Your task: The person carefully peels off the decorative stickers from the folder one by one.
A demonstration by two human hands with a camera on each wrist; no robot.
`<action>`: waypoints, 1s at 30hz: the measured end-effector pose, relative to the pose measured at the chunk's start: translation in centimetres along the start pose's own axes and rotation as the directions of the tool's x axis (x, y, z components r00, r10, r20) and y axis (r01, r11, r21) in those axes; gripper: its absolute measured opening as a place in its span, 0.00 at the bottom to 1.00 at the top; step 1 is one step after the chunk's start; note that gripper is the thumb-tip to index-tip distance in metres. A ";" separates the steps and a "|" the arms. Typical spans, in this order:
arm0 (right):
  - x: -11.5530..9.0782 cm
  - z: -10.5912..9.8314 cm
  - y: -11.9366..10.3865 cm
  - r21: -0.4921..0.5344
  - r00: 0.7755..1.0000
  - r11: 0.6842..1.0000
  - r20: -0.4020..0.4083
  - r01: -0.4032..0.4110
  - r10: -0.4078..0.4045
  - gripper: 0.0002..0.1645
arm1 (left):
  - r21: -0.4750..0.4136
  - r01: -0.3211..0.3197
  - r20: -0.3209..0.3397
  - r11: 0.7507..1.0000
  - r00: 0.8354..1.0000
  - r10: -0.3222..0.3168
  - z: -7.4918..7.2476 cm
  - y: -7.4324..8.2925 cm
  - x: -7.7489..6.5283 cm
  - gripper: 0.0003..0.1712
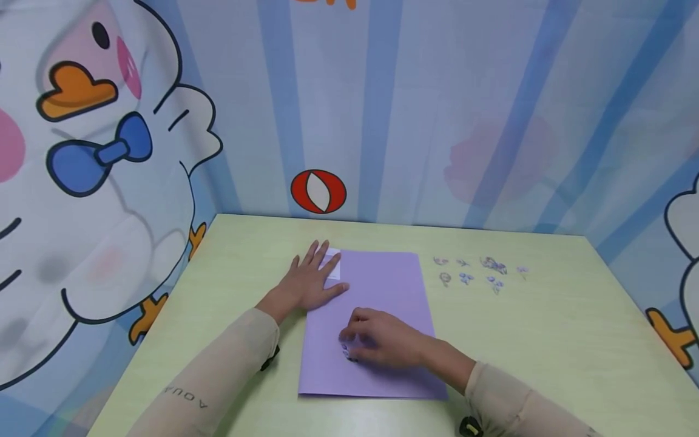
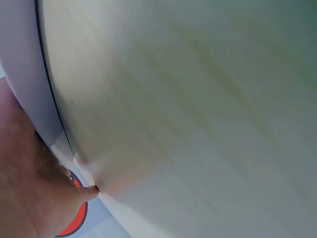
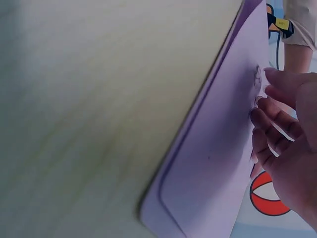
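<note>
A purple folder [image 1: 382, 285] lies on the table, its layered edge showing in the right wrist view. My left hand [image 1: 308, 282] rests spread on its upper left part, over a white label [image 1: 334, 267] partly hidden by the fingers. My right hand [image 1: 384, 340] is low over the folder's middle, fingers bent. Between its thumb and forefinger tips it holds a small flower-patterned sticker [image 1: 346, 351] at the folder's surface. In the right wrist view the sticker [image 3: 257, 77] shows beside the thumb tip.
Several small purple flower stickers, among them a larger cluster [image 1: 494, 265], lie right of the folder on the pale table [image 1: 546, 340]. Behind the table hangs a striped blue cloth backdrop [image 1: 420, 109] with cartoon birds.
</note>
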State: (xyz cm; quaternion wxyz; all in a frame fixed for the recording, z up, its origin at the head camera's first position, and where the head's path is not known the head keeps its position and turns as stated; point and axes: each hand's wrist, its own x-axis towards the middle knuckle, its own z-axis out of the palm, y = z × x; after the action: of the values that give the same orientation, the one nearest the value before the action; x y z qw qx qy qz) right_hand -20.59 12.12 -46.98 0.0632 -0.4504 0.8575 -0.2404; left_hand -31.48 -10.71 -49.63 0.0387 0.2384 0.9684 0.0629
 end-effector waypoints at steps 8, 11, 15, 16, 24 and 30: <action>0.0 0.9 -0.1 -0.034 1.000 0.999 -0.012 0.024 -0.024 0.12 | 0.007 0.001 -0.008 1.000 1.000 0.000 0.1 0.0 0.2 0.50; 0.0 1.1 -0.1 -0.025 0.999 0.999 -0.021 0.026 -0.027 0.11 | 0.009 0.003 -0.007 1.000 1.000 -0.003 0.0 0.0 0.2 0.50; 0.0 1.3 -0.1 -0.008 0.999 1.000 -0.033 0.025 -0.025 0.10 | 0.008 0.006 -0.007 1.000 1.000 -0.006 -0.1 0.1 0.1 0.49; 0.0 1.3 -0.1 -0.006 0.999 1.000 -0.037 0.026 -0.026 0.09 | 0.008 0.008 -0.007 1.000 1.000 -0.008 -0.1 0.1 0.1 0.49; 0.2 1.4 -0.1 0.018 0.997 0.999 -0.073 0.027 -0.025 0.06 | 0.008 0.007 -0.009 1.000 1.000 -0.007 0.0 0.1 0.1 0.49; 0.2 0.9 -0.3 0.117 0.996 0.993 -0.085 -0.013 0.023 0.07 | 0.006 0.002 -0.005 1.000 1.000 -0.002 0.0 0.1 0.2 0.49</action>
State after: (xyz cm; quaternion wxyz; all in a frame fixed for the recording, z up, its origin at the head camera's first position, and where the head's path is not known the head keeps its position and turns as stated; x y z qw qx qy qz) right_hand -20.22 11.49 -47.66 0.0546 -0.4274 0.8481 -0.3084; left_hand -31.58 -10.52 -49.63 0.0357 0.2374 0.9689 0.0605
